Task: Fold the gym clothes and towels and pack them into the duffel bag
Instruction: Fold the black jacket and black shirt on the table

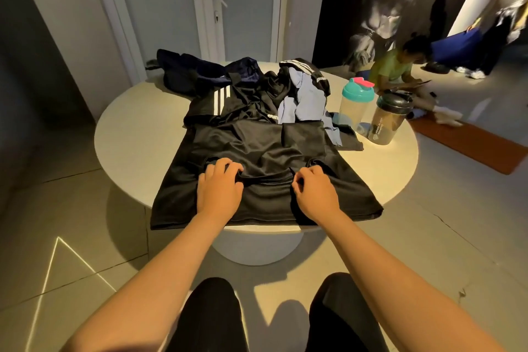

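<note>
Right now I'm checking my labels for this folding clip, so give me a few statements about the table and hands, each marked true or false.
1. The left hand and the right hand both grip the black shirt at its neckline. True.
2. The teal-lidded shaker and the black-lidded shaker stand left of the clothes. False: both stand to the right.
3. A light blue garment lies in the clothes pile behind the shirt. True.
4. The black shirt is folded into a small square. False: it lies spread wide over the round table.
</note>
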A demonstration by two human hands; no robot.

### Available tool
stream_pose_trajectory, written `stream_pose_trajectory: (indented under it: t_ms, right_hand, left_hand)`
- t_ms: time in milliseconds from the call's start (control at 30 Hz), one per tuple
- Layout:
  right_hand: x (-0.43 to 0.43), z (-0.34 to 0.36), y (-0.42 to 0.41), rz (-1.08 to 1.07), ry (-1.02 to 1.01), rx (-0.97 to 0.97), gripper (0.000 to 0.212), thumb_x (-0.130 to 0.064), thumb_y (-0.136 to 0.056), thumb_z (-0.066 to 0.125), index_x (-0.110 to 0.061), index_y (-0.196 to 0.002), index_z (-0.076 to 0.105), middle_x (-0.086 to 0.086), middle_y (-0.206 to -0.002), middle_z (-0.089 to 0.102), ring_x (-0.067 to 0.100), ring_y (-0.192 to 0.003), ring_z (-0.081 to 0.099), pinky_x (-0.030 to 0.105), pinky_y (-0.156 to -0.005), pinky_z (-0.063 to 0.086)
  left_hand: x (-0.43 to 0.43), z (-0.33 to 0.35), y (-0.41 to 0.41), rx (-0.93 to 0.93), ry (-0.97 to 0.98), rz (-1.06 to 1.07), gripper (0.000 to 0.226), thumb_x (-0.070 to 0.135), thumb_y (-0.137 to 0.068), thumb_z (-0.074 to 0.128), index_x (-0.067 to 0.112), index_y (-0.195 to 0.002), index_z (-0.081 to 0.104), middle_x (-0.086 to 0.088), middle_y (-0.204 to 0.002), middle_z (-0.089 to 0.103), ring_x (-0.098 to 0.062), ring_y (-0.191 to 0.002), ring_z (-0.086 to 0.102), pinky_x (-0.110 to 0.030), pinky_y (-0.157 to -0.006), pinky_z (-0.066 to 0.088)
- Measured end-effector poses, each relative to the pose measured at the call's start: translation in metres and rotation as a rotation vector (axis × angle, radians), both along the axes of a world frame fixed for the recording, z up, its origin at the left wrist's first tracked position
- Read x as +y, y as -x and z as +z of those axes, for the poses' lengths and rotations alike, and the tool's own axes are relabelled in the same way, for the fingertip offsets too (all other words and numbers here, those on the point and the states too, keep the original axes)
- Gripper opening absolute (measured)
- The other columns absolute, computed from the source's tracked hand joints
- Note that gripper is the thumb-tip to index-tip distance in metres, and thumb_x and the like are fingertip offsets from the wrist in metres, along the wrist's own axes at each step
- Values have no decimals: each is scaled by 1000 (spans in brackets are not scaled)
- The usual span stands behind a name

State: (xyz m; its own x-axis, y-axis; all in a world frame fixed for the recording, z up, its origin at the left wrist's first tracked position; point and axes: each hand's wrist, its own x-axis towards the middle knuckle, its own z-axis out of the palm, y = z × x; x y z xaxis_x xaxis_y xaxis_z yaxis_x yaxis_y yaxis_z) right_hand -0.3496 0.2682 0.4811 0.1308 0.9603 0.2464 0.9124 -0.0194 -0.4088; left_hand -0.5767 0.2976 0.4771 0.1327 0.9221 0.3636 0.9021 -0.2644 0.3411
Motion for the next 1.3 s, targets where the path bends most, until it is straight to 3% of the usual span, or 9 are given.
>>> stream_pose_trajectory:
  t_ms: [100,233,367,500,567,700,967,1067,1300]
  right_hand:
    - [-12,-12,3,-54,-132,-32,13,-27,-100,55,-17,-106,62,7,-115,58,30,-103,55,42,-86,47]
    - [-22,-11,10,-117,-340,-16,11,-23,-101,55,-15,-102,63,10,-118,55,32,-106,46,47,-85,43]
    - [-32,-6,8,-82,-417,101,8,-19,-102,52,-16,-96,56,10,-152,37,26,-137,29,40,-105,23]
    - [-42,4,2,59,-365,228,12,-15,-103,45,-20,-95,53,-1,-108,61,7,-116,50,33,-100,20]
    - [-48,9,1,42,-317,278,13,-18,-104,45,-20,-93,51,-1,-88,59,-10,-100,39,36,-99,25]
    - [-54,13,5,45,-277,258,7,-21,-100,52,-15,-101,55,1,-76,61,3,-82,29,38,-98,31]
    - [-49,16,5,184,-202,35,18,-28,-101,53,-18,-102,68,-9,-62,55,24,-74,58,31,-81,42]
    - [-46,11,3,133,-70,48,16,-32,-99,56,-22,-105,68,-2,-79,67,25,-82,63,37,-67,50]
    - [-39,15,3,33,-9,-132,34,-36,-92,55,-24,-123,63,3,-125,51,27,-121,42,40,-95,37]
  left_hand:
    - [-17,-1,3,84,-157,18,30,21,-81,72,26,-110,66,2,-127,55,-26,-105,47,-41,-88,38]
    - [-30,-4,-6,91,-232,-136,15,21,-85,67,28,-98,68,5,-136,57,-23,-125,45,-46,-107,27]
    - [-36,-14,-12,-35,-156,-195,13,18,-96,57,25,-103,66,11,-95,66,-12,-100,58,-40,-123,19]
    - [-40,-13,-12,-111,-230,-197,13,12,-94,55,21,-98,64,9,-83,61,-15,-81,49,-40,-101,41]
    - [-43,-10,-12,-119,-250,-197,14,15,-92,53,21,-95,65,10,-83,60,-14,-77,47,-38,-86,42]
    - [-50,-10,-11,-94,-282,-204,17,23,-88,50,23,-87,67,11,-80,59,-13,-74,44,-36,-74,39]
    - [-52,-9,-6,20,-378,-276,24,49,-89,67,32,-72,70,13,-71,49,-15,-76,47,-35,-78,32]
    - [-53,-9,-7,28,-322,-295,40,56,-91,59,30,-63,67,13,-63,48,-12,-69,46,-33,-76,35]
    - [-62,15,-10,-107,-174,-176,28,39,-99,47,30,-81,66,13,-82,61,-11,-80,57,-31,-61,47]
